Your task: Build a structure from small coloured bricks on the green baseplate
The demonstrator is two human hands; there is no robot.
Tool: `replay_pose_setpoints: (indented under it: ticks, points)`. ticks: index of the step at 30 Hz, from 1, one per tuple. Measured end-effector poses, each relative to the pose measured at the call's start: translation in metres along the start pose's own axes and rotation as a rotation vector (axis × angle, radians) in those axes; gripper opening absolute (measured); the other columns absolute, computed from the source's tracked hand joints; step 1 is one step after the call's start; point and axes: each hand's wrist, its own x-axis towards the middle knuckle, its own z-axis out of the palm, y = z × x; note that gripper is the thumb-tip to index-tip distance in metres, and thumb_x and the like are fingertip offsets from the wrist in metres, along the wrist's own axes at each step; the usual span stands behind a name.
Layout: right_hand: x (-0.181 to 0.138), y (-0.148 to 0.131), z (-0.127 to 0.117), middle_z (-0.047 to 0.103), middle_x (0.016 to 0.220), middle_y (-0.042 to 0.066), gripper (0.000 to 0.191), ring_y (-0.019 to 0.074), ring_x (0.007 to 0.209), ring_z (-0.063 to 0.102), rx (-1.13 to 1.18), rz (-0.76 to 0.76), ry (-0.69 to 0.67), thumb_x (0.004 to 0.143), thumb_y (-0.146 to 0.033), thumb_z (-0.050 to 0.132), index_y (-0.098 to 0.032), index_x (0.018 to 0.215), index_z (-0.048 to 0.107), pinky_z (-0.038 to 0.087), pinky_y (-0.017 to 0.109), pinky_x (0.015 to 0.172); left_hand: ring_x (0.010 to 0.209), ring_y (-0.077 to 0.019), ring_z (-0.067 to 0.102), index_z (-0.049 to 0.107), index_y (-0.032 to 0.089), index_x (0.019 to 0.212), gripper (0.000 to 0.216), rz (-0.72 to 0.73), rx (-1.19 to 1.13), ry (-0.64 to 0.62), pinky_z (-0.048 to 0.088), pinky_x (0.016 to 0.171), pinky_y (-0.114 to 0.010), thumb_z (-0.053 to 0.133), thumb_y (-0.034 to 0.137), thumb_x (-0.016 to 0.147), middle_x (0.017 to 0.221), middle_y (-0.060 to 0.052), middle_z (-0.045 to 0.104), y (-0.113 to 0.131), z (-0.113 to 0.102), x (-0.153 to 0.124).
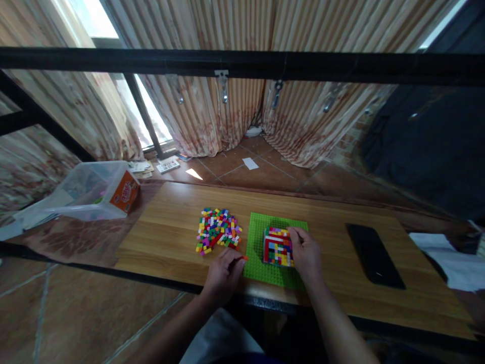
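Observation:
My left hand [224, 275] is closed in a pinch near the front edge of the table, with a small orange toy brick [245, 258] at its fingertips. The brick is beside the left edge of a green baseplate [257, 273]. On that plate stands a roughly square, multicoloured toy-brick structure [278, 246]. My right hand [307, 255] is closed against the structure's right side, fingers bent at its far right corner and hiding part of that edge. Left of the plate lies a pile of loose toy bricks [217, 230] in many colours.
A black phone-like slab [375, 255] lies on the wooden table [159, 227] at the right. White paper or cloth [443, 258] is beyond it. A clear plastic bin [94, 192] with an orange label stands at the left. A dark horizontal bar [242, 63] crosses above, before curtains.

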Motion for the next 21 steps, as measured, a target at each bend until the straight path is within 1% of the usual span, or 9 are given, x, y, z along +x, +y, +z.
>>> replay_pose_setpoints:
  ticks: [2,4,6,8,9,12,15,18,21]
  points:
    - [0.001,0.001,-0.002,0.071,0.093,0.012,0.044,0.0237,0.085,0.064,-0.025,-0.015,0.005,0.085,-0.049,0.043,-0.015,0.089,0.071,0.048,0.036,0.080,0.073,-0.0147,0.057,0.056,0.018,0.076,0.019,0.005,-0.004,-0.003,0.044,0.067,-0.026,0.049,0.028,0.091,0.074,-0.002,0.058,0.000,0.000,0.000]
    - [0.000,-0.002,-0.005,0.070,0.094,0.013,0.045,0.0242,0.086,0.063,-0.065,-0.065,0.036,0.085,-0.048,0.043,-0.014,0.092,0.071,0.048,0.037,0.081,0.074,-0.0149,0.057,0.057,0.018,0.077,0.019,0.012,-0.019,-0.008,0.044,0.068,-0.026,0.048,0.028,0.091,0.075,-0.002,0.058,0.001,0.000,-0.001]
    - [-0.006,-0.011,-0.008,0.068,0.096,0.015,0.044,0.0245,0.090,0.062,-0.109,-0.158,0.100,0.088,-0.046,0.042,-0.012,0.097,0.070,0.047,0.039,0.085,0.076,-0.0150,0.057,0.057,0.018,0.079,0.019,0.021,-0.032,-0.002,0.044,0.069,-0.026,0.047,0.028,0.092,0.076,-0.002,0.058,0.000,0.000,-0.001]
    - [-0.019,-0.026,-0.010,0.067,0.100,0.014,0.042,0.0240,0.095,0.060,-0.118,-0.266,0.140,0.091,-0.042,0.040,-0.013,0.101,0.068,0.046,0.040,0.089,0.077,-0.0153,0.057,0.058,0.018,0.081,0.018,0.036,-0.041,0.007,0.045,0.071,-0.027,0.046,0.027,0.092,0.078,-0.003,0.058,-0.001,0.000,-0.002]
    - [-0.028,-0.035,-0.010,0.067,0.101,0.013,0.040,0.0231,0.097,0.060,-0.103,-0.316,0.122,0.092,-0.041,0.039,-0.015,0.103,0.068,0.045,0.039,0.091,0.078,-0.0155,0.057,0.058,0.018,0.083,0.018,0.045,-0.046,0.013,0.045,0.071,-0.027,0.046,0.027,0.093,0.078,-0.003,0.058,-0.001,0.000,-0.002]
    - [-0.059,-0.057,0.000,0.067,0.105,0.010,0.035,0.0212,0.099,0.060,-0.042,-0.412,-0.076,0.094,-0.037,0.039,-0.020,0.105,0.067,0.046,0.038,0.091,0.080,-0.0160,0.057,0.059,0.018,0.085,0.019,0.061,-0.053,0.019,0.046,0.072,-0.028,0.045,0.027,0.093,0.080,-0.003,0.059,-0.003,0.001,-0.003]
    - [-0.085,-0.066,0.017,0.067,0.105,0.010,0.035,0.0225,0.101,0.060,-0.099,-0.435,-0.196,0.094,-0.036,0.039,-0.020,0.107,0.067,0.046,0.039,0.090,0.079,-0.0161,0.057,0.058,0.018,0.085,0.020,0.066,-0.050,0.012,0.046,0.072,-0.028,0.043,0.028,0.094,0.079,-0.004,0.058,-0.004,0.000,-0.004]
    - [-0.096,-0.065,0.032,0.068,0.099,0.011,0.037,0.0235,0.097,0.059,-0.185,-0.455,-0.250,0.096,-0.033,0.034,-0.018,0.107,0.067,0.046,0.039,0.086,0.078,-0.0161,0.056,0.058,0.018,0.086,0.021,0.080,-0.056,0.011,0.046,0.072,-0.028,0.041,0.027,0.094,0.080,-0.004,0.058,-0.004,-0.002,-0.005]
    - [-0.096,-0.064,0.038,0.067,0.093,0.011,0.040,0.0234,0.092,0.059,-0.249,-0.464,-0.244,0.098,-0.033,0.031,-0.017,0.100,0.068,0.046,0.038,0.083,0.078,-0.0164,0.056,0.057,0.018,0.085,0.021,0.088,-0.062,0.016,0.046,0.071,-0.028,0.040,0.026,0.094,0.080,-0.004,0.057,-0.003,-0.002,-0.005]
